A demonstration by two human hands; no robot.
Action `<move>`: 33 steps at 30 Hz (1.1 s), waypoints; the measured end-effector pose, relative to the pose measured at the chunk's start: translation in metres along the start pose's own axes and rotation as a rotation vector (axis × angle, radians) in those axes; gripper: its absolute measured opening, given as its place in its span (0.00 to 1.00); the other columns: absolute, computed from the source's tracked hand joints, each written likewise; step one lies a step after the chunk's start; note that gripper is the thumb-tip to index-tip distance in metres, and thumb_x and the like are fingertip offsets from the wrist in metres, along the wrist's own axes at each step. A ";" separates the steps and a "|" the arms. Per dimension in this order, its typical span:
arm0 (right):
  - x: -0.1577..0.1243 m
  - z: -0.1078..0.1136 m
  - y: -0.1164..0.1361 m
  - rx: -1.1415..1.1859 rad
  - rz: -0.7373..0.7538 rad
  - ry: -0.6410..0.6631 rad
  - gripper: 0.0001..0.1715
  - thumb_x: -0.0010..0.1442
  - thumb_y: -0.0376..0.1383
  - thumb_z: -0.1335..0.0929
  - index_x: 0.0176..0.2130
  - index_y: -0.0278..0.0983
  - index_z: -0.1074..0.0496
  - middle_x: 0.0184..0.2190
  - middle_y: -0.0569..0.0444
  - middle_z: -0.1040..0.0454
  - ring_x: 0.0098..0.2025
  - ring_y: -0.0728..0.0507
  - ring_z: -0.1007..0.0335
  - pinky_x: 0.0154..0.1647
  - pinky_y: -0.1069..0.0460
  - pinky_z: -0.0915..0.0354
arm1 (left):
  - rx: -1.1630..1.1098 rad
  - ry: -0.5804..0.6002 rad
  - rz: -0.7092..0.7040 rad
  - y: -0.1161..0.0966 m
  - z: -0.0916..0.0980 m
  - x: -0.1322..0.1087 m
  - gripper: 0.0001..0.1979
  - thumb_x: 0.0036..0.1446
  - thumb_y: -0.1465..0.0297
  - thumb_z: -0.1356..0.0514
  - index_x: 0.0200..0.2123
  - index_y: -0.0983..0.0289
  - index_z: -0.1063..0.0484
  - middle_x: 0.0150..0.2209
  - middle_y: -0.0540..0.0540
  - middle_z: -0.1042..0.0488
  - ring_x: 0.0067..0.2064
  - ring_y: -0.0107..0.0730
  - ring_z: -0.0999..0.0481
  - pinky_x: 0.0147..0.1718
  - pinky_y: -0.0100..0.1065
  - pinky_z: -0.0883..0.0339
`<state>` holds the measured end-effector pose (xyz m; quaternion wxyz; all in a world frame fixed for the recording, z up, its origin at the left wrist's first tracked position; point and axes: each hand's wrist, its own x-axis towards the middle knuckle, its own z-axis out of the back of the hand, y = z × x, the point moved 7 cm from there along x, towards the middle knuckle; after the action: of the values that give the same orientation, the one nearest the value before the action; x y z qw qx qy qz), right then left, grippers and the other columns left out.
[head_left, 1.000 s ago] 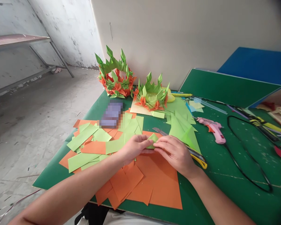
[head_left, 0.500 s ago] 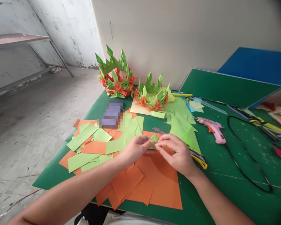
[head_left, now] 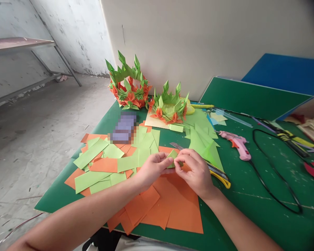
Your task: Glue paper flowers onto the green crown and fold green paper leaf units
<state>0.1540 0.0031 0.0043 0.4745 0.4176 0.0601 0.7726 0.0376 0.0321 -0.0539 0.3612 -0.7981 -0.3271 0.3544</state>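
A small piece of folded green paper (head_left: 172,155) is held between my two hands, above the orange sheets (head_left: 179,205). My left hand (head_left: 155,168) pinches it from the left, thumb on top. On the right side, the thumb and fingertips of my right hand (head_left: 193,170) are closed on its edge, partly covering it. Just beyond the fingers lies a metal blade (head_left: 176,145), its other end hidden by my right hand. A yellow-handled cutter (head_left: 219,178) rests beside the right wrist. Green paper strips (head_left: 91,153) and orange pieces lie in a loose pile left of my hands.
Two green-and-orange folded-paper crowns, one larger (head_left: 129,87) and one smaller (head_left: 170,108), stand at the back. A pink glue gun (head_left: 237,143) with a black cord lies right. Green sheets (head_left: 201,139) are behind my right hand. A blurred purple object (head_left: 124,127) sits left.
My right hand's fingers have curled in and closed more tightly at the paper's right edge. The left hand keeps its pinch, and the view has shifted very slightly.
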 end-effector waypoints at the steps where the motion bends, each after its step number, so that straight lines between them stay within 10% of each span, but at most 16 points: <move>1: 0.000 -0.001 0.000 0.000 0.005 0.005 0.07 0.60 0.28 0.35 0.35 0.41 0.33 0.36 0.50 0.31 0.42 0.42 0.31 0.44 0.46 0.31 | -0.001 0.008 -0.005 0.000 -0.001 0.000 0.14 0.51 0.61 0.33 0.31 0.66 0.29 0.32 0.51 0.24 0.39 0.29 0.23 0.50 0.38 0.30; 11: 0.003 0.011 -0.026 0.224 -0.205 0.045 0.08 0.63 0.38 0.34 0.44 0.41 0.36 0.38 0.53 0.32 0.32 0.47 0.35 0.38 0.50 0.32 | 0.012 0.005 -0.005 0.000 0.004 0.003 0.16 0.47 0.64 0.29 0.36 0.65 0.26 0.36 0.53 0.21 0.38 0.32 0.20 0.50 0.40 0.30; 19: -0.012 0.037 -0.085 -0.425 -0.294 0.382 0.12 0.57 0.45 0.29 0.36 0.40 0.28 0.34 0.51 0.25 0.36 0.39 0.28 0.28 0.49 0.37 | -0.006 -0.135 -0.064 -0.014 0.020 0.006 0.11 0.50 0.67 0.32 0.35 0.66 0.26 0.35 0.55 0.21 0.40 0.33 0.20 0.49 0.35 0.31; 23: -0.013 0.031 -0.081 -0.425 -0.259 0.392 0.09 0.57 0.43 0.30 0.36 0.41 0.27 0.31 0.52 0.25 0.35 0.39 0.29 0.28 0.49 0.37 | -0.050 -0.099 -0.095 -0.018 0.015 0.005 0.17 0.49 0.69 0.31 0.41 0.64 0.30 0.32 0.52 0.22 0.37 0.32 0.20 0.47 0.37 0.29; 28: -0.002 0.039 -0.064 -0.372 -0.279 0.275 0.28 0.58 0.48 0.30 0.55 0.41 0.31 0.32 0.52 0.26 0.34 0.40 0.29 0.28 0.49 0.35 | 0.007 -0.017 -0.081 -0.019 0.006 0.001 0.19 0.49 0.68 0.31 0.44 0.63 0.30 0.31 0.51 0.22 0.34 0.31 0.20 0.43 0.37 0.28; 33: 0.001 0.039 -0.059 -0.232 -0.368 0.272 0.22 0.63 0.50 0.36 0.48 0.40 0.26 0.43 0.47 0.25 0.37 0.41 0.26 0.28 0.51 0.32 | 0.057 0.140 -0.025 -0.012 -0.007 -0.001 0.12 0.50 0.67 0.32 0.38 0.67 0.24 0.35 0.56 0.20 0.36 0.32 0.20 0.42 0.35 0.27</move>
<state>0.2212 0.0240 0.0011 0.6394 0.2348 0.1090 0.7240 0.0392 0.0351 -0.0409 0.4102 -0.8061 -0.3007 0.3026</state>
